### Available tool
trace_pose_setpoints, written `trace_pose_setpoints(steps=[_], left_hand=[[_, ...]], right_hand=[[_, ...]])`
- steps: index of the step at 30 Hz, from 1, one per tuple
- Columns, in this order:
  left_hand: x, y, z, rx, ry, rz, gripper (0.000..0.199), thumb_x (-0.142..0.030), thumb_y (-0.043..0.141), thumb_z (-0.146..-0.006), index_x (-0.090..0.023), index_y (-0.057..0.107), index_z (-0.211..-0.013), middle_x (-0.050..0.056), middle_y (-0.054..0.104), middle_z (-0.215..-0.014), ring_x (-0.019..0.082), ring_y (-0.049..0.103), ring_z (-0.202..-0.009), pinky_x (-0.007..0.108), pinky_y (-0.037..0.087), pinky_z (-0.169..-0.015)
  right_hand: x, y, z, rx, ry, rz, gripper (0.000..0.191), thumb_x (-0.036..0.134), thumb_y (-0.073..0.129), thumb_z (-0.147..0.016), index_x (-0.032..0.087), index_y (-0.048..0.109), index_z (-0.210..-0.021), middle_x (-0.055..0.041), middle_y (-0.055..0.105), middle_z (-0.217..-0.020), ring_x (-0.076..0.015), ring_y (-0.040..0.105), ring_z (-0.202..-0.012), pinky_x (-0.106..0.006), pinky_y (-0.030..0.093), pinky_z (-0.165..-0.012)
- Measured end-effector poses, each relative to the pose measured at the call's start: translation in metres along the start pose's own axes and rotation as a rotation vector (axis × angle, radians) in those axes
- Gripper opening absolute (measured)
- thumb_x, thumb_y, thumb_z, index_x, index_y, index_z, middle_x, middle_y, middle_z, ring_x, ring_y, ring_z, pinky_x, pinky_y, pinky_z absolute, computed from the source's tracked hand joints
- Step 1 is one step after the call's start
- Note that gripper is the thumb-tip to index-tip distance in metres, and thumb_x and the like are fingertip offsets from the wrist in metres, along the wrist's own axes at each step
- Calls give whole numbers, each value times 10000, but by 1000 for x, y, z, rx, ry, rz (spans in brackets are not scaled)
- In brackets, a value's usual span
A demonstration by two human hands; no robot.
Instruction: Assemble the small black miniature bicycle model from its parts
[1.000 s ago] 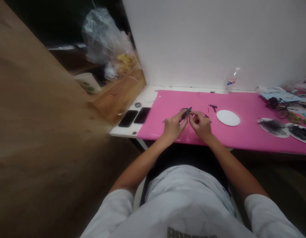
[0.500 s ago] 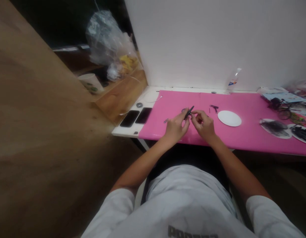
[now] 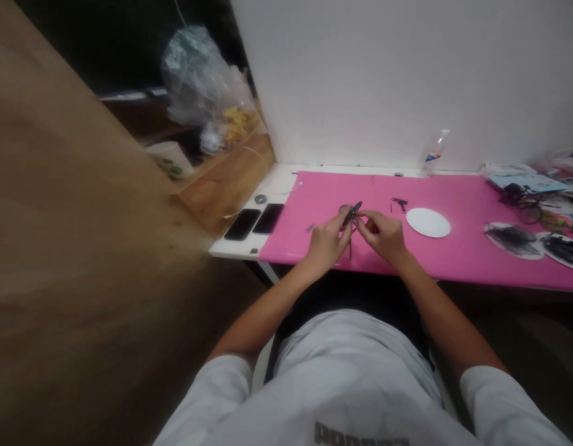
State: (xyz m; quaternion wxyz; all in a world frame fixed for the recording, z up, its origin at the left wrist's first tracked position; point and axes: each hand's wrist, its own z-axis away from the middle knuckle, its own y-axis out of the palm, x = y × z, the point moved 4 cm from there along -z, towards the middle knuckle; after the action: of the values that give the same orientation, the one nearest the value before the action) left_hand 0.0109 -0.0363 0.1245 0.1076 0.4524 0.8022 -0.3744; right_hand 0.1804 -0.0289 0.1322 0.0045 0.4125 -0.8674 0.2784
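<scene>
Above the pink table cover point(image 3: 374, 192), my left hand point(image 3: 330, 238) is closed around a small dark elongated piece point(image 3: 354, 212), whose tip sticks out past the fingers. My right hand point(image 3: 383, 235) meets it from the other side, thumb and fingertips pinched together at the piece's edge. What those fingertips grip is too small and covered to make out. A thin dark strip point(image 3: 350, 249) shows below the fingertips, between the hands. Behind my left hand a small ring-shaped item point(image 3: 342, 209) is partly hidden.
To the right lie a small black tool-like part point(image 3: 400, 203), a white plate point(image 3: 428, 223) and plates with dark thin pieces point(image 3: 513, 240). Two phones point(image 3: 242, 224) rest at the left end. A clear bottle point(image 3: 437, 147) stands by the wall; a wooden board point(image 3: 230, 183) borders the left.
The thin dark strip now shows below the fingertips, where it was not visible before. My right hand has tilted slightly, its fingers closer together. The left hand keeps its hold on the dark piece.
</scene>
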Motion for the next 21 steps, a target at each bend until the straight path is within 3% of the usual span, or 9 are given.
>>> trace_pose_setpoints(steps=[6,21], left_hand=[[-8,-3,-1,14,-30,43,459,-203,615,-1001,-255,626,-1458,57,796,-1158,216,790,-950,332,642,-909],[-18,-10,0,49,32,78,569,-230,671,-909,-214,605,-1474,73,788,-1177,213,774,-937,351,662,-896]], right_hand=[[-4,-3,-3,30,-7,37,215,364,636,-1042,219,782,-1103,2,681,-629,-144,611,-541,-278,461,-598],[-12,-6,-4,0,-19,9,230,385,631,-1045,220,768,-1128,-3,702,-660,-142,625,-544,-268,494,-609]])
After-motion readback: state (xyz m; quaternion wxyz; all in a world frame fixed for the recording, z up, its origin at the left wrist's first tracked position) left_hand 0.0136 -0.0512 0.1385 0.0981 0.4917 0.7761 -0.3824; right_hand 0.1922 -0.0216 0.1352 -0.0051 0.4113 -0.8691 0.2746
